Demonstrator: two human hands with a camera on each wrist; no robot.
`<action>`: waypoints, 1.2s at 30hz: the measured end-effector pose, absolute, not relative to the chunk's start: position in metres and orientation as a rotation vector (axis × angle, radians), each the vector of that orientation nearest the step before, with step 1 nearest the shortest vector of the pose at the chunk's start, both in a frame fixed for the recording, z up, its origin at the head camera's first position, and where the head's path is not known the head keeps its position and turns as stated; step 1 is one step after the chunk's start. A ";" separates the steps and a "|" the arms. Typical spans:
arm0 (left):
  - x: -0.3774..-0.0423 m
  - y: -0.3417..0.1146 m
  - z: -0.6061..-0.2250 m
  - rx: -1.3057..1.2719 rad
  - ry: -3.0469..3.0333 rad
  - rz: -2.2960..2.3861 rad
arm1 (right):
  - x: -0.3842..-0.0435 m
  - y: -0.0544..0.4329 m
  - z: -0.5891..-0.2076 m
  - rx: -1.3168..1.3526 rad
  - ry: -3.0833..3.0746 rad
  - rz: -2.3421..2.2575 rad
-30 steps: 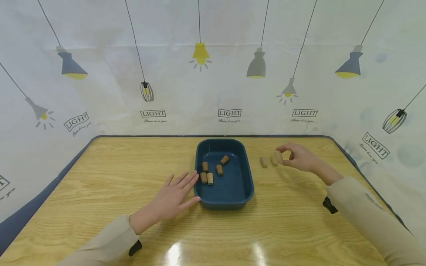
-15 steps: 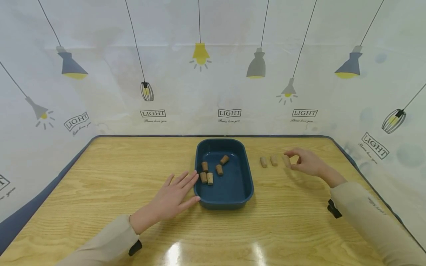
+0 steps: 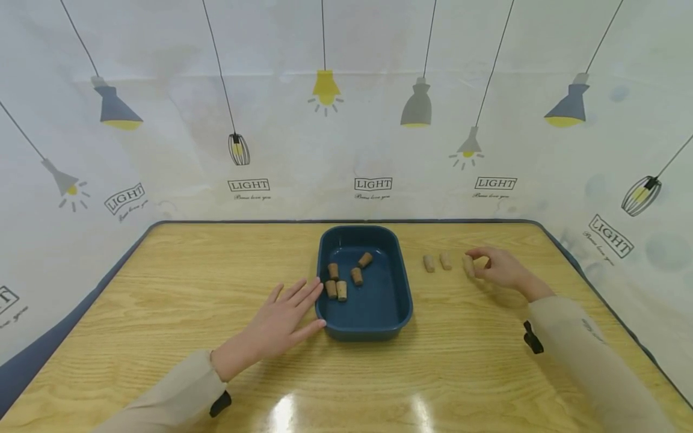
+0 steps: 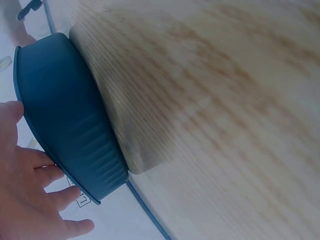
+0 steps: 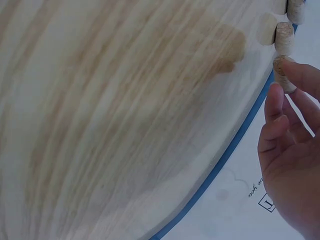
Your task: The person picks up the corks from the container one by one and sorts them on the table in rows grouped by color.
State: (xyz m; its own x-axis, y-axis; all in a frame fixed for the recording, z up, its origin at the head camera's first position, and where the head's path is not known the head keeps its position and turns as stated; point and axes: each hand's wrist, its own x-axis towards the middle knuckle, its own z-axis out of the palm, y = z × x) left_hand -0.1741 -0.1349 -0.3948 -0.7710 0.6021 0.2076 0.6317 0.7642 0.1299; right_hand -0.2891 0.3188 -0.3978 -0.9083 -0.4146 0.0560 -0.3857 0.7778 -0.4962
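Note:
My left hand [image 3: 278, 322] touches the left rim of a dark blue tray [image 3: 400, 294] with straight, spread fingers. In the left wrist view, the fingertips of that hand [image 4: 30, 185] meet the rim of the tray [image 4: 70, 110]. Several brown corks [image 3: 332, 271] lie inside the tray, mostly on its left side. Right of the tray, my right hand [image 3: 500, 267] pinches a pale cork [image 3: 468, 266] between thumb and fingers, at the table. The right wrist view also has this cork [image 5: 284, 75] between the fingertips. Two more pale corks, one [image 3: 429, 263] nearer the tray and another [image 3: 445, 260], lie beside it in a row.
The wooden table [image 3: 216, 258] has a dark blue edge along its back. Behind it hangs a pale backdrop [image 3: 281, 120] printed with lamps and lettering. Black straps [image 3: 533, 338] sit near the sleeves.
My right hand has moved right with the pale cork, away from the two others, and lowered it to the table. My left hand and the tray stay where they were.

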 end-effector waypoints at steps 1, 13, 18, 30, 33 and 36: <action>-0.174 -0.135 -0.395 -0.986 -2.807 -0.289 | -0.290 0.319 -0.399 -0.644 2.906 -0.795; -0.173 -0.134 -0.393 -0.987 -2.811 -0.293 | -0.297 0.317 -0.401 -0.603 2.923 -0.779; -0.173 -0.135 -0.393 -0.988 -2.817 -0.311 | -0.301 0.315 -0.405 -0.612 2.931 -0.780; -0.175 -0.136 -0.395 -0.993 -2.811 -0.287 | -0.308 0.311 -0.411 -0.646 2.948 -0.829; -0.175 -0.136 -0.395 -0.998 -2.811 -0.283 | -0.308 0.311 -0.411 -0.652 2.943 -0.826; -0.175 -0.136 -0.395 -0.998 -2.808 -0.278 | -0.309 0.312 -0.410 -0.661 2.937 -0.821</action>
